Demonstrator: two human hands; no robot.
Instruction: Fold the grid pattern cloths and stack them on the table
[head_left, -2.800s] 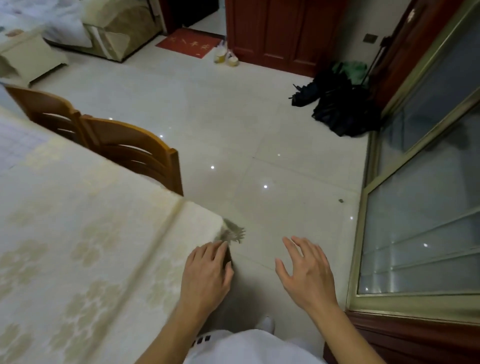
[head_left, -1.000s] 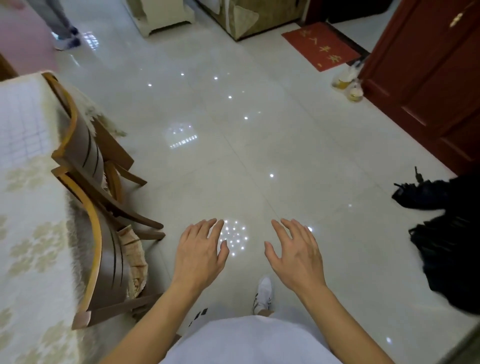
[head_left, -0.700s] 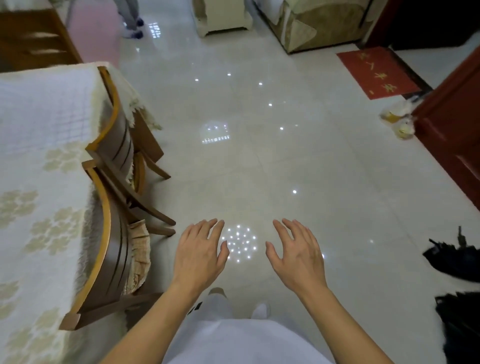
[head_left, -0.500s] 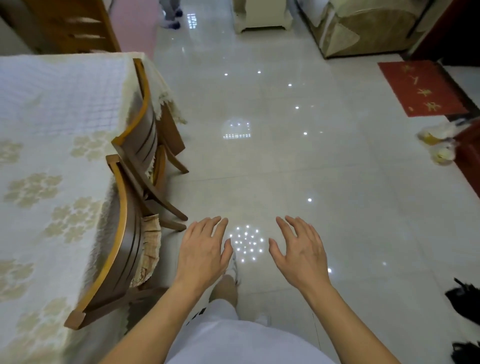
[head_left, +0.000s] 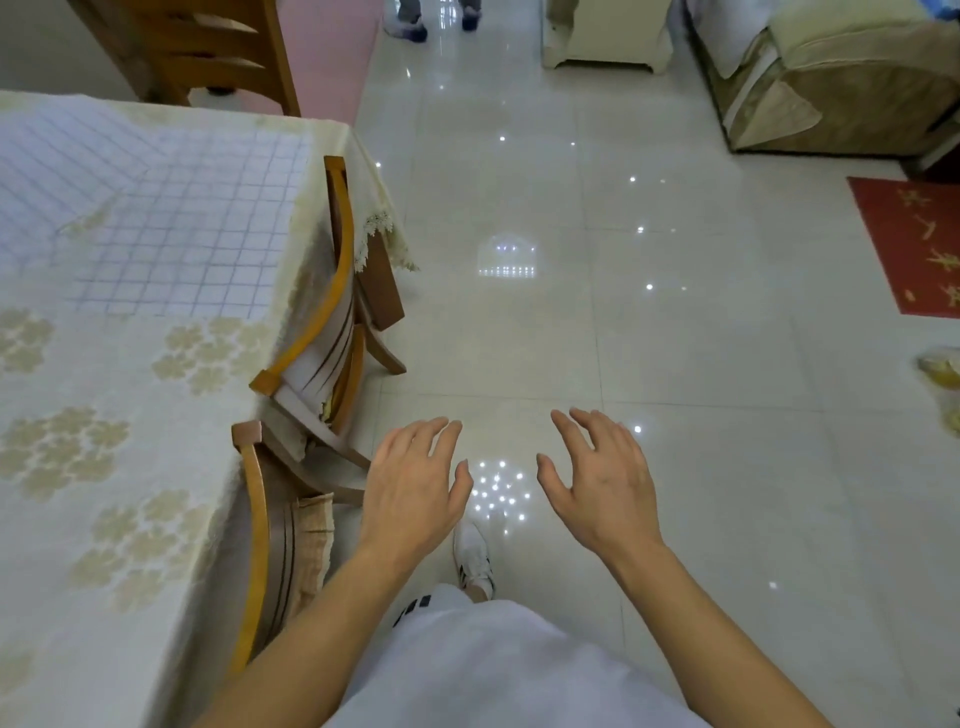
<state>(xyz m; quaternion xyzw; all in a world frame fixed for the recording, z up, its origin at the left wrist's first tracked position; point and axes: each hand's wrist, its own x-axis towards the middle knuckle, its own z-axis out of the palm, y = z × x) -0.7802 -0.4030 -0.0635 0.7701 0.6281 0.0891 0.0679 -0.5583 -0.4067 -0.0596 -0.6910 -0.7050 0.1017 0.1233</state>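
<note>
A white cloth with a blue grid pattern (head_left: 156, 218) lies spread flat on the far part of the table (head_left: 93, 467), which wears a cream flowered tablecloth. My left hand (head_left: 410, 488) and my right hand (head_left: 597, 483) hover palm-down over the floor, to the right of the table. Both have relaxed, spread fingers and hold nothing. The grid cloth is well out of their reach, up and to the left.
Two wooden chairs (head_left: 332, 322) (head_left: 265, 551) are tucked along the table's right side, a third (head_left: 197, 57) stands at its far end. Glossy tiled floor (head_left: 597, 312) stretches ahead. A red mat (head_left: 914, 244), a sofa (head_left: 841, 78) and someone's feet (head_left: 410, 21) are farther off.
The view has swung left and moved along the table's side, bringing the grid cloth and chairs closer. My left hand left the table corner; both hands stay empty in front of me.
</note>
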